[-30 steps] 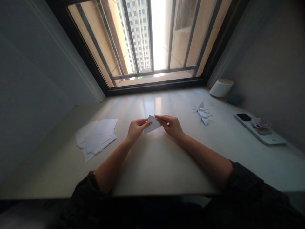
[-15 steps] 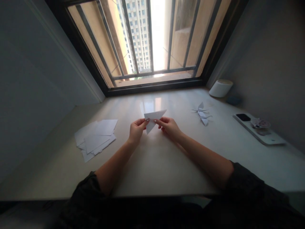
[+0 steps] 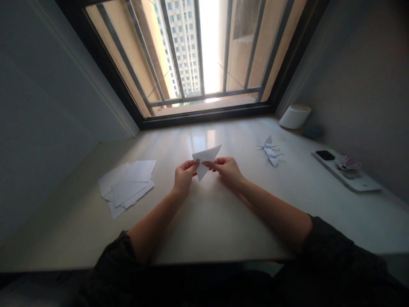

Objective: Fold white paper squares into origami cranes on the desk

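A piece of white paper [image 3: 207,153], folded into a triangle, is held just above the table between both hands. My left hand [image 3: 184,174] pinches its left side, thumb on top. From the right, my right hand [image 3: 227,167] grips the paper with the thumb laid across its face near the middle. One point of the triangle hangs down toward me between the hands, and another reaches up to the right. The fingers behind the paper are partly hidden.
Loose white paper sheets [image 3: 128,187] lie in a pile at left. Folded paper cranes [image 3: 271,152] rest at right. Beyond them are a phone [image 3: 348,172] with a round grip on its back and a white cylindrical object [image 3: 295,117]. A barred window [image 3: 204,115] borders the back.
The folded paper has tilted a little, its right point raised. My right thumb has slid leftward across the paper toward my left thumb.
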Demonstrator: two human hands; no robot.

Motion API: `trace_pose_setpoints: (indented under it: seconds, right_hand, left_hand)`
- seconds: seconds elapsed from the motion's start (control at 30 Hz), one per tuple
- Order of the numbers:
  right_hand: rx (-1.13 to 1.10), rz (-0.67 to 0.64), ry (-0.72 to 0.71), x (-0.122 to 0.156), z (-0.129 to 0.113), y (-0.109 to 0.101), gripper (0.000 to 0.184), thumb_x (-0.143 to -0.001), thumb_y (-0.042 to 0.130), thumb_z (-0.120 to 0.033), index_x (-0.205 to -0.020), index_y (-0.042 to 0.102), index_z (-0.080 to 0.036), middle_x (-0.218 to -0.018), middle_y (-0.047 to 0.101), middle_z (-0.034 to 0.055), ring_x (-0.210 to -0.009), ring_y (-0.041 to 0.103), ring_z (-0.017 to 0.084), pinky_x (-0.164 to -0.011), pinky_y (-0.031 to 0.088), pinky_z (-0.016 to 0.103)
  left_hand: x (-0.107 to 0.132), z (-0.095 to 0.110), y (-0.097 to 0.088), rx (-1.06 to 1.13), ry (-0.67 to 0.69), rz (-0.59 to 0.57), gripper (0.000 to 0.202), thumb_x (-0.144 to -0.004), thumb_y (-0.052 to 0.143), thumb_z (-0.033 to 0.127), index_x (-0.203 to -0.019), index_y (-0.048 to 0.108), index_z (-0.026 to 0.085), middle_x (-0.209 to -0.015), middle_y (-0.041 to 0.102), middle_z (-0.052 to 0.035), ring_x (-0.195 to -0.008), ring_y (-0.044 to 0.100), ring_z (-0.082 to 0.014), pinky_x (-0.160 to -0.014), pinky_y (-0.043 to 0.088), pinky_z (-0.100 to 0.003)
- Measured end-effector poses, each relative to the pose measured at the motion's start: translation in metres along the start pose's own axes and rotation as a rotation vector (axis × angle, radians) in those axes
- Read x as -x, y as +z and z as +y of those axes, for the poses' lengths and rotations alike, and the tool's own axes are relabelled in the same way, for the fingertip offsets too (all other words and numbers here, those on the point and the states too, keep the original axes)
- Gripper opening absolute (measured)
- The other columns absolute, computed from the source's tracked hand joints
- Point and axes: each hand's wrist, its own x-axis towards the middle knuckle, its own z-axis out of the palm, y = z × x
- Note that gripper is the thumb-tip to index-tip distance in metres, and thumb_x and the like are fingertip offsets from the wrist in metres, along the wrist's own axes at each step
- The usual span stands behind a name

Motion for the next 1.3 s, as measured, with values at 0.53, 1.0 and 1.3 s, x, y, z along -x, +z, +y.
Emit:
trace_pose_setpoints:
  seconds: [0.53,1.0,1.3]
  right_hand:
    - [-0.052,-0.040,-0.108,-0.004,0.001,-0.004,0.042,-0.060,0.074,-0.059,-0.057,0.066,-0.018,-0.058,0.065,0.0037,-0.055,0.053,0.012,-0.052,0.040,0.025]
    - [-0.264,0.136,-0.019,-0.013,0.002,-0.011,0.040,-0.054,0.079,-0.055,-0.052,0.064,-0.018,-0.052,0.055,0.0003,-0.046,0.042,0.009,-0.047,0.033,0.026]
    - [-0.311,0.190,-0.002,-0.018,0.003,-0.017,0.039,-0.058,0.078,-0.052,-0.052,0.063,-0.017,-0.053,0.055,-0.0002,-0.048,0.043,0.008,-0.048,0.031,0.024]
  left_hand:
    - [-0.004,-0.001,-0.004,-0.124,0.035,-0.157,0.047,-0.064,0.074,0.054,-0.092,0.070,0.016,-0.087,0.072,-0.0089,-0.074,0.065,-0.0175,-0.065,0.048,-0.026]
    - [-0.003,0.004,-0.007,-0.260,0.045,-0.321,0.037,-0.064,0.077,0.048,-0.076,0.074,0.013,-0.070,0.071,-0.0098,-0.060,0.063,-0.0182,-0.061,0.046,-0.030]
    - [-0.003,0.006,-0.006,-0.272,0.054,-0.338,0.038,-0.066,0.075,0.048,-0.072,0.071,0.011,-0.064,0.068,-0.0073,-0.056,0.057,-0.0133,-0.057,0.042,-0.025]
